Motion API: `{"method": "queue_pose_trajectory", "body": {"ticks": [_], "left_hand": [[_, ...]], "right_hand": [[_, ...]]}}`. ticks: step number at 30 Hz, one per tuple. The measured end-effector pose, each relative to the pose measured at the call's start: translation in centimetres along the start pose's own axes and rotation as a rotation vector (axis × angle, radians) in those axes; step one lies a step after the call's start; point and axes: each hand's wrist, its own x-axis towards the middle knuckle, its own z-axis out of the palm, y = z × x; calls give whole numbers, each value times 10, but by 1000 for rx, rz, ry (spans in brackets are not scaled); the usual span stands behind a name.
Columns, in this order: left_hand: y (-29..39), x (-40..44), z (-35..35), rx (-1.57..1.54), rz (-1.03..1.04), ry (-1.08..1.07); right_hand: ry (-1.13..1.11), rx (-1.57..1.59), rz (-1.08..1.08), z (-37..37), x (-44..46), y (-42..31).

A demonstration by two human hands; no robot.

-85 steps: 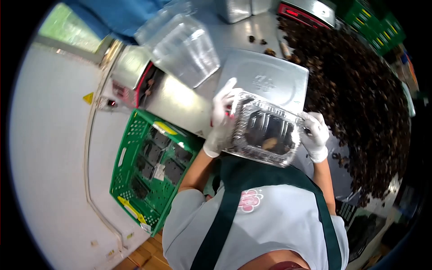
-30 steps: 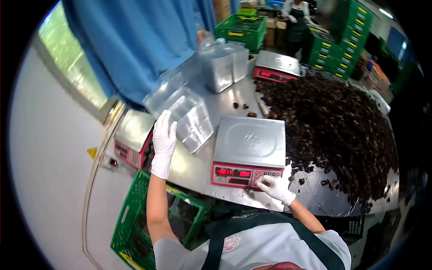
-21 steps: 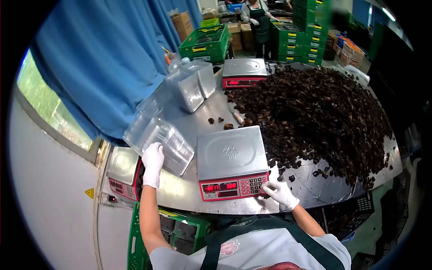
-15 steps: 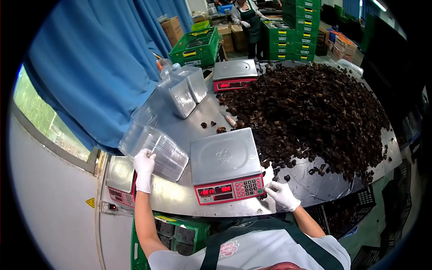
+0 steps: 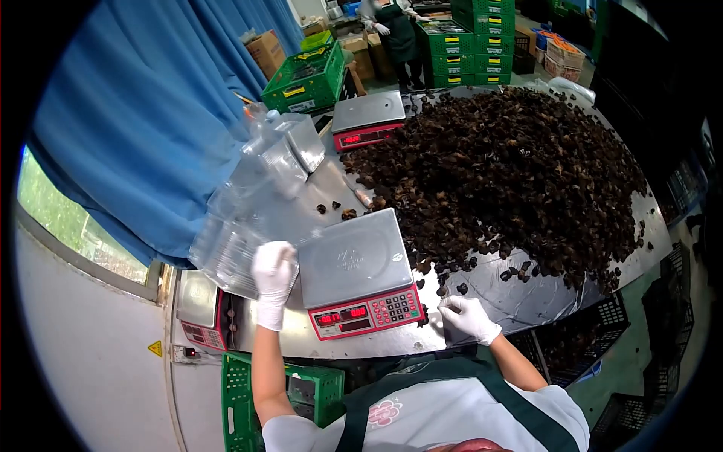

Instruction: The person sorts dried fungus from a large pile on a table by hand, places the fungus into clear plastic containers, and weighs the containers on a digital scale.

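1. Motion blur softened the left gloved hand (image 5: 273, 271) and the stack of clear ribbed plastic trays (image 5: 233, 252) at 9 o'clock of the near red-and-silver scale (image 5: 355, 260). A smeared transparent shape above the stack was hard to make out.
2. The green perforated crate (image 5: 327, 395) at 7 o'clock was partly hidden by the left arm and the dark green apron (image 5: 444, 368); the top of the picture cut off the far co-worker (image 5: 395, 30).
3. The left fingers were curled over the right side of the tray stack; whether they gripped a tray could not be told.
4. The right gloved hand (image 5: 471, 319) was at 4 o'clock of the scale, over the metal desk (image 5: 297, 339). Its thumb and forefinger bent toward each other; whether they met or pinched anything could not be told.
5. The heap of dark brown, crinkled pieces (image 5: 512, 181) filled the desk at 2 o'clock, with loose pieces near the right hand.
6. Between the scale and the desk's near edge at 6 o'clock ran a narrow bare strip. More bare metal opened at 11 o'clock, before the upright clear containers (image 5: 297, 154).
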Motion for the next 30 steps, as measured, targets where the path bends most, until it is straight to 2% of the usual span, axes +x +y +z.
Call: {"method": "queue_pose_trajectory", "body": {"ticks": [1, 4, 7, 9, 11, 14, 15, 17, 20, 21, 22, 23, 25, 27, 28, 29, 30], "left_hand": [[7, -10, 19, -39, 26, -54], [13, -64, 75, -41, -105, -448], [50, -80, 76, -78, -214, -813], [62, -79, 77, 9, -245, -879], [80, -62, 67, -46, -385, -1013], [97, -51, 65, -19, -451, -1102], [102, -56, 70, -19, -447, -1101], [116, -69, 83, -19, -191, -496], [180, -61, 92, -363, -205, -284], [200, -66, 100, -417, -172, -329], [227, -72, 105, -568, -245, -386], [242, -92, 121, -588, -248, -460], [267, -124, 149, -523, -262, -647], [283, -156, 176, -416, -316, -714], [288, -161, 183, -411, -323, -711], [292, -167, 189, -277, -304, -754], [295, -169, 194, -142, -284, -796]], "right_hand": [[9, -19, -18, -4, -1, 3], [29, 9, 8, -21, -11, 7], [91, 37, 24, -36, -22, 19], [86, 78, 172, -48, -29, 24], [96, 76, 183, -59, -34, 32], [103, 61, 202, -75, -40, 42], [103, 68, 215, -81, -41, 45], [108, 77, 224, -91, -42, 54], [111, 50, 172, -101, -42, 72], [125, 48, 158, -105, -42, 75], [139, 44, 144, -110, -41, 78], [135, 43, 139, -115, -40, 83], [166, 21, 142, -120, -40, 97], [184, -6, 125, -125, -40, 109], [178, -25, 196, -130, -40, 110], [169, -46, 267, -134, -40, 113], [184, -168, 239, -134, -40, 124]]}}
